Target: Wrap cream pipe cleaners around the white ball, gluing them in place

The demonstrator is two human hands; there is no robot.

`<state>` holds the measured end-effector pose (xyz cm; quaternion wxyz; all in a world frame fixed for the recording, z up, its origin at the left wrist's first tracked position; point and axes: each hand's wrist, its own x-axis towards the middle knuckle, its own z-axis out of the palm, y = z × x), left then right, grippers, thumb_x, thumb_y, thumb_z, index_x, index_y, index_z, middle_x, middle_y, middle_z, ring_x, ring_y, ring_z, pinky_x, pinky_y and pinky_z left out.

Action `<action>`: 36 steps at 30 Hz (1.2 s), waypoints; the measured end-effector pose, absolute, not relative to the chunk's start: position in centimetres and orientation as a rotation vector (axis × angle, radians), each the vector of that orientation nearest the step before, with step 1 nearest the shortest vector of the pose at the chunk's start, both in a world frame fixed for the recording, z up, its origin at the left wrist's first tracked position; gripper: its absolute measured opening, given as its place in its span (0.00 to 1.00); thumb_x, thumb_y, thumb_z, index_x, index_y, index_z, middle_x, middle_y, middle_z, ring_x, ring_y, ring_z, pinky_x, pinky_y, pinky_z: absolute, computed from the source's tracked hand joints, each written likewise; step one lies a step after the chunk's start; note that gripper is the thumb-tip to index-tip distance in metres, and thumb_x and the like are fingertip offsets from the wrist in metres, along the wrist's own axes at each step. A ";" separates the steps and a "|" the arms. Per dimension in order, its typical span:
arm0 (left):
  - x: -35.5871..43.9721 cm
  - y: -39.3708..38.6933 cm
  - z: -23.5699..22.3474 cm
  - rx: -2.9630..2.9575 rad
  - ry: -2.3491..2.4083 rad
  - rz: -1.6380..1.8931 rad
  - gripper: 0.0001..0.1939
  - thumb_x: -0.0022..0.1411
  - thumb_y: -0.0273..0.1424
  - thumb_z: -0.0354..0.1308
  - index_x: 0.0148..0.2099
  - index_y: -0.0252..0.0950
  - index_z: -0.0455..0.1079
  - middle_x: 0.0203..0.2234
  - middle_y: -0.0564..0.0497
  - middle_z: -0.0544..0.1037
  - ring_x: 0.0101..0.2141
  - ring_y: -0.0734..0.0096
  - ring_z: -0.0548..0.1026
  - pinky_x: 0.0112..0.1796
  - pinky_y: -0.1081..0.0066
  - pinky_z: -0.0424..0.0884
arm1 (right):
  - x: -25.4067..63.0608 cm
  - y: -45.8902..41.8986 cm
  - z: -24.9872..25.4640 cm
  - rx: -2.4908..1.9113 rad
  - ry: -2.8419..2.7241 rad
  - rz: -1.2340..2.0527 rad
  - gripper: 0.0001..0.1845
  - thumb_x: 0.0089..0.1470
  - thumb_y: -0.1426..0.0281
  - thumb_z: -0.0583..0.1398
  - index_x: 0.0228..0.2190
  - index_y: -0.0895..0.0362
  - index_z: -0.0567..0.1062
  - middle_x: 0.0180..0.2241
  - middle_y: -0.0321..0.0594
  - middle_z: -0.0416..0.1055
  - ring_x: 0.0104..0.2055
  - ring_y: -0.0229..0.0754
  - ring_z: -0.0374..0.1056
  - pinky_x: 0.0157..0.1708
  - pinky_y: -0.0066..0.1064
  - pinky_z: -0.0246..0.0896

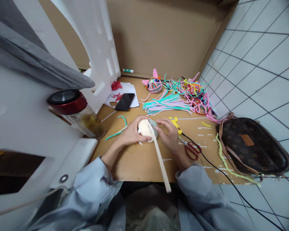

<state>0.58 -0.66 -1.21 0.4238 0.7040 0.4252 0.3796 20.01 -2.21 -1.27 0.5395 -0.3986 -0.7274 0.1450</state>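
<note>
My left hand point(132, 130) is wrapped around the left side of a small ball point(144, 129), partly covered in cream-coloured strips. The ball's right part shows a greyish-green surface. From the top of the ball a long cream strip point(161, 160) hangs down past the table's front edge, its end loose. The thumb and fingers of my right hand point(169, 133) are bent against the ball's right side. Just beyond that hand lies a yellow glue gun point(175, 124), and scissors with dark red handles point(192, 150) rest near its wrist.
Teal and pink pipe cleaners point(167, 104) lie in a bundle behind my hands, beside a tangled heap point(195, 91) and a decorated pink-eared ball point(154, 85). A phone point(125, 101) and glass bottle point(86, 118) are leftward; a brown bag point(252, 144) and black cord point(214, 166) are rightward.
</note>
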 end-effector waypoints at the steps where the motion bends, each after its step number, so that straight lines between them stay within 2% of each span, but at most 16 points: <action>1: 0.5 -0.7 -1.1 1.748 1.067 0.942 0.39 0.40 0.36 0.71 0.55 0.37 0.61 0.44 0.49 0.71 0.39 0.65 0.71 0.36 0.69 0.72 | 20.0 -2.2 -1.4 -0.962 -1.720 0.350 0.06 0.59 0.66 0.60 0.38 0.52 0.76 0.38 0.39 0.78 0.43 0.43 0.73 0.47 0.37 0.69; 7: 0.4 -0.7 -0.6 1.672 1.047 0.865 0.41 0.39 0.39 0.71 0.55 0.35 0.60 0.38 0.51 0.71 0.33 0.68 0.70 0.29 0.72 0.69 | 21.3 -0.8 -2.3 -1.139 -1.636 0.253 0.09 0.59 0.65 0.57 0.35 0.54 0.76 0.36 0.42 0.77 0.41 0.45 0.73 0.45 0.38 0.68; 12: 0.2 -0.4 -1.0 1.688 1.089 0.879 0.41 0.40 0.39 0.71 0.56 0.36 0.61 0.35 0.53 0.71 0.32 0.69 0.70 0.30 0.72 0.70 | 24.5 0.5 -2.2 -1.686 -1.535 -0.017 0.15 0.60 0.64 0.53 0.37 0.59 0.76 0.39 0.50 0.76 0.44 0.51 0.71 0.48 0.43 0.64; 15: 0.1 -0.2 -1.2 1.656 1.097 0.876 0.41 0.39 0.39 0.71 0.55 0.36 0.61 0.35 0.54 0.72 0.32 0.69 0.71 0.30 0.72 0.70 | 25.3 0.5 -2.0 -2.057 -1.663 -0.078 0.19 0.61 0.58 0.55 0.41 0.61 0.76 0.41 0.54 0.76 0.45 0.53 0.72 0.46 0.41 0.64; 18: -0.2 0.1 -1.3 1.594 1.093 0.872 0.42 0.39 0.40 0.71 0.55 0.36 0.60 0.35 0.53 0.72 0.33 0.68 0.71 0.31 0.72 0.71 | 25.0 0.2 -2.0 -2.288 -1.810 -0.071 0.26 0.57 0.53 0.60 0.44 0.63 0.75 0.43 0.58 0.75 0.44 0.55 0.73 0.42 0.40 0.66; 22: -0.5 0.1 -1.2 1.550 1.088 0.829 0.40 0.40 0.40 0.71 0.54 0.36 0.60 0.36 0.52 0.72 0.34 0.68 0.71 0.32 0.71 0.71 | 24.5 0.3 -2.1 -2.342 -1.848 -0.033 0.29 0.56 0.52 0.61 0.46 0.64 0.75 0.46 0.60 0.74 0.48 0.57 0.73 0.42 0.40 0.67; 27: -0.4 -0.1 -0.8 1.522 1.058 0.829 0.42 0.39 0.40 0.71 0.56 0.36 0.58 0.36 0.53 0.71 0.32 0.69 0.71 0.31 0.72 0.71 | 24.4 0.5 -1.5 -2.334 -1.769 0.083 0.25 0.55 0.58 0.60 0.48 0.64 0.75 0.47 0.58 0.75 0.50 0.58 0.73 0.43 0.39 0.67; 36: -0.3 0.0 -0.7 1.477 1.011 0.861 0.39 0.37 0.38 0.70 0.51 0.36 0.60 0.35 0.54 0.70 0.32 0.71 0.69 0.33 0.73 0.69 | 24.3 0.0 -0.1 -2.208 -1.444 0.159 0.22 0.51 0.59 0.60 0.45 0.57 0.76 0.38 0.50 0.78 0.42 0.54 0.74 0.38 0.37 0.64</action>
